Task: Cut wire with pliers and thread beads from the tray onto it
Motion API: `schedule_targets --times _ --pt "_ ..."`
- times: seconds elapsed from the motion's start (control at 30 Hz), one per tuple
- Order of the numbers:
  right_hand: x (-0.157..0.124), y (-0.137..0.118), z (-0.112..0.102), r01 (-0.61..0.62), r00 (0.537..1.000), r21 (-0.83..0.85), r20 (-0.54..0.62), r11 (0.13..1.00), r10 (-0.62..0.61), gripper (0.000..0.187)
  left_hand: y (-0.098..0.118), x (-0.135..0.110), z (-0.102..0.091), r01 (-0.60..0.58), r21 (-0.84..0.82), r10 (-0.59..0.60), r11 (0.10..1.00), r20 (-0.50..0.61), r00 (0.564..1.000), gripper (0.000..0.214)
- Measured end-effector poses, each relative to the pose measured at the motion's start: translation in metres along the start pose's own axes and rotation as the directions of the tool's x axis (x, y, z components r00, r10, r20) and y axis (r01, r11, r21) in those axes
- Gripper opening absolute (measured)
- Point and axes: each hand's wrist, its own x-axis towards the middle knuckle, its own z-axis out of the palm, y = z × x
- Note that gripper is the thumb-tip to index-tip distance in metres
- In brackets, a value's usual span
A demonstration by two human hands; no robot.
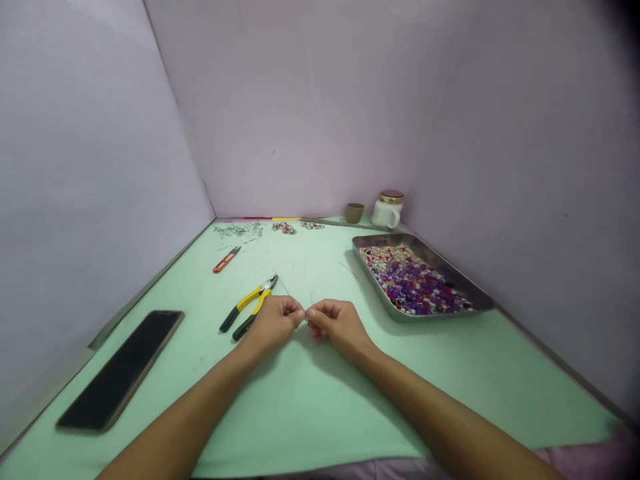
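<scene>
My left hand and my right hand meet over the middle of the green table, fingertips almost touching. Both are closed in a pinch on a thin wire, whose one end sticks up past my left fingers. A fine loose end also rises by my right fingertips. What sits right between the fingertips is too small to make out. Just left of my left hand lie pliers with yellow and black handles, jaws pointing away from me and slightly parted.
A metal tray of purple, red, white and black beads stands on the right. Orange thread snips, wire scraps and beaded pieces lie at the back. A phone is at left; a small cup and lidded mug stand behind.
</scene>
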Motion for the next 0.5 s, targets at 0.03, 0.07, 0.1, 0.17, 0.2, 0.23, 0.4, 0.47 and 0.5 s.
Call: schedule_targets --times 0.03,0.07,0.1,0.17,0.2,0.23,0.4,0.47,0.5 --pt "0.001 0.001 0.001 -0.008 1.000 0.023 -0.018 1.000 0.008 0.020 -0.001 0.001 0.001 0.001 -0.002 -0.001 1.000 -0.007 1.000 0.013" --pt "0.002 0.003 0.002 -0.015 0.999 0.040 -0.031 0.999 0.016 0.020 -0.002 0.001 0.001 0.007 -0.007 -0.007 1.000 -0.010 1.000 0.013" --pt "0.003 0.003 0.003 -0.017 0.999 0.049 -0.044 0.999 0.019 0.020 -0.002 0.002 0.002 0.016 -0.015 -0.016 1.000 -0.009 1.000 0.012" --pt "0.003 0.004 0.004 -0.009 0.998 0.056 -0.062 0.998 0.013 0.019 -0.001 0.002 0.002 0.037 -0.035 -0.037 0.999 0.010 0.999 0.011" --pt "0.003 0.004 0.004 -0.005 0.998 0.066 -0.064 0.998 0.009 0.020 0.000 0.002 0.002 0.045 -0.044 -0.044 0.998 0.024 0.999 0.011" --pt "0.003 0.003 0.004 -0.002 0.998 0.087 -0.063 0.996 0.008 0.020 0.001 0.002 0.001 0.057 -0.057 -0.055 0.997 0.039 0.998 0.011" --pt "0.003 0.002 0.004 0.006 1.000 0.236 -0.026 0.972 0.000 0.020 0.009 -0.001 -0.001 0.182 -0.189 -0.152 0.965 0.161 0.975 0.015" --pt "0.003 0.003 0.004 0.006 0.999 0.249 -0.050 0.969 0.007 0.020 0.009 -0.002 -0.001 0.194 -0.208 -0.157 0.959 0.180 0.971 0.013" --pt "0.004 0.003 0.004 0.005 0.997 0.249 -0.072 0.969 0.014 0.020 0.009 -0.002 -0.001 0.191 -0.206 -0.155 0.960 0.180 0.971 0.012"
